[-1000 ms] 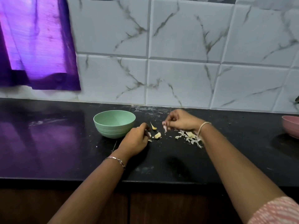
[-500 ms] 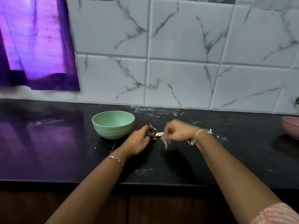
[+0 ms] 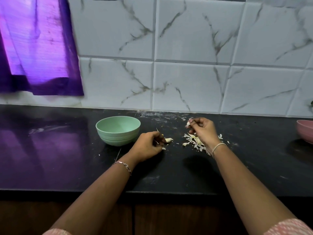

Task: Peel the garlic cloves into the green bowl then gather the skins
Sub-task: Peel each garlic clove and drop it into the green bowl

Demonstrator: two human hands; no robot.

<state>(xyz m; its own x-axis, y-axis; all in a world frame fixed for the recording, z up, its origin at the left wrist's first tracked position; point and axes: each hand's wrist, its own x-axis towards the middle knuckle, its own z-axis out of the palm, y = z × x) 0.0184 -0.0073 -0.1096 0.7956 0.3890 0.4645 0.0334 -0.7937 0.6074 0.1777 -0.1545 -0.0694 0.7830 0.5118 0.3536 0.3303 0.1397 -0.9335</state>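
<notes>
- Marble-veined white tiles point(image 3: 194, 78) fill the wall behind a black countertop point(image 3: 50, 150), whose front edge runs above dark wooden cabinet fronts.
- A purple curtain point(image 3: 37, 48) hangs at the upper left, and its glow reflects on the counter below.
- Left hand point(image 3: 149, 145) rests on the counter just right of the green bowl point(image 3: 118, 130). Its fingers are curled inward, but I cannot tell whether they grip anything.
- Right hand point(image 3: 203, 131) is raised a little above the skins, thumb and fingertips pinched together on a pale garlic piece point(image 3: 188, 124).
- The green bowl stands upright on the counter, left of both hands.
- A pink bowl point(image 3: 305, 133) sits at the far right edge, partly cut off.
- A loose pile of garlic skins point(image 3: 194, 141) lies under and beside the right wrist.
- One garlic clove point(image 3: 169, 140) lies on the counter, touching or just beside the left fingertips, between bowl and skins.
- A thin bracelet point(image 3: 125, 166) circles the left wrist and a pale band point(image 3: 218, 146) the right.
</notes>
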